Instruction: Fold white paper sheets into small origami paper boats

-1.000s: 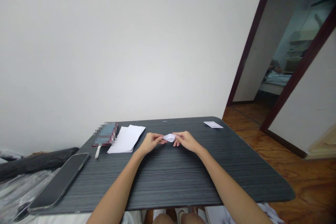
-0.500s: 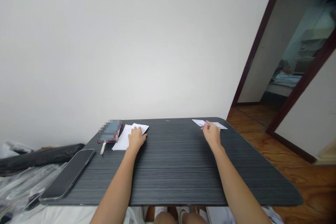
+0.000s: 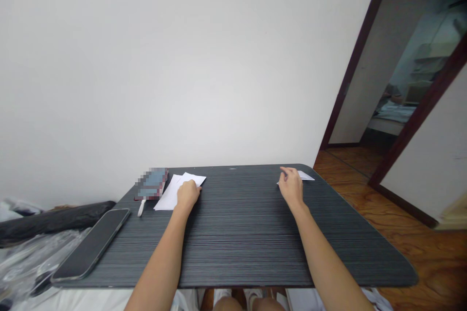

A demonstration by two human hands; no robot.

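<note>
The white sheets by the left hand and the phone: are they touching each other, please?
Apart. The head view shows a strip of dark tabletop between the white sheets and the phone.

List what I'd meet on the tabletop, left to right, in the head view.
Dark phone → pixelated item → white sheets, with the left hand over them → right hand, with white paper partly hidden behind it.
</note>
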